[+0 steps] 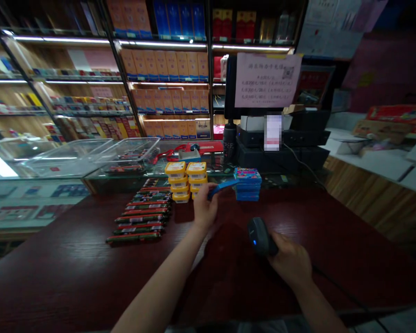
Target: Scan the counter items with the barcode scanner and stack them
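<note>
My left hand (205, 206) is closed on a flat blue box (225, 185), held tilted in the air. Its far end reaches a stack of similar blue boxes (247, 190) with colourful tops; whether they touch I cannot tell. My right hand (293, 261) grips a black barcode scanner (259, 236) with a small blue light, and its cable runs off to the lower right. Just behind my left hand stand two stacks of yellow-lidded plastic tubs (179, 182). To the left, a row of long, thin dark packs with red edges (138, 217) lies on the counter.
The dark red wooden counter (72, 273) spans the front. Clear plastic bins (128, 150) sit on glass at the back left. A monitor (231, 88) with a paper notice stands behind the blue stack, beside a black bottle (229, 141). Shelves of boxes (169, 64) line the wall.
</note>
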Demonstrator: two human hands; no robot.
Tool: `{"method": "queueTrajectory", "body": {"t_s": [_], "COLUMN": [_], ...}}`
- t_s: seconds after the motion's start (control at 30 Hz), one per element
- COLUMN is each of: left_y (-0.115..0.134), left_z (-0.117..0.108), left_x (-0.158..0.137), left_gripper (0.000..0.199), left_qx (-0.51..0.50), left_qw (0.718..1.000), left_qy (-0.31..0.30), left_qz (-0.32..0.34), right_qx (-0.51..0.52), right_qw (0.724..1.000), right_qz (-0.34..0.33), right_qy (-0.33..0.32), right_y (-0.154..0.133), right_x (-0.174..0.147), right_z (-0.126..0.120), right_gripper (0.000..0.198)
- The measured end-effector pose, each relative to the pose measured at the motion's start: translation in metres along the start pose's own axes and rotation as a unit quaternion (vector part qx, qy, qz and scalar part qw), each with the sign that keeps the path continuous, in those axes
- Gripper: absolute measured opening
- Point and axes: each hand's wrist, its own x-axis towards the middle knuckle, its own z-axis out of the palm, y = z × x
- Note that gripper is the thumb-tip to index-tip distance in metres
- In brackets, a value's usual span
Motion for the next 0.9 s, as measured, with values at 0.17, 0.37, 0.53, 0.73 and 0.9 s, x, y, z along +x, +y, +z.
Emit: {"method": "queueTrajectory", "body": {"t_s": [0.17, 0.37, 0.53, 0.73, 0.9], "left_y": [0.011, 0.002, -0.016, -0.034, -0.031], "left_z": [0.043, 0.100, 0.109, 0.092, 0.097], "left_x": [0.045, 0.065, 0.057, 0.048, 0.049], "left_gripper": [0.025, 0.025, 0.023, 0.018, 0.010], "left_qx": [0.149, 0.192, 0.105, 0.072, 0.064], "left_qw": [0.967, 0.943, 0.954, 0.995, 0.995], "left_qy": [-0.093, -0.179, -0.234, -0.067, -0.062], "left_qz": [0.185, 0.205, 0.154, -0.004, -0.049], "right_qx": [0.015, 0.038, 0.051, 0.059, 0.062], "right_qw": [1.000, 0.998, 0.997, 0.994, 0.993], "right_qz": [0.011, 0.036, 0.040, 0.062, 0.069], "right_qy": [-0.020, -0.037, -0.052, -0.062, -0.076], "right_y": [-0.002, -0.004, -0.005, -0.003, -0.002], "right_x": [0.001, 0.004, 0.005, 0.006, 0.007], "right_z": [-0.001, -0.008, -0.012, -0.010, -0.010], "right_gripper": [0.023, 0.023, 0.022, 0.024, 0.022]}}
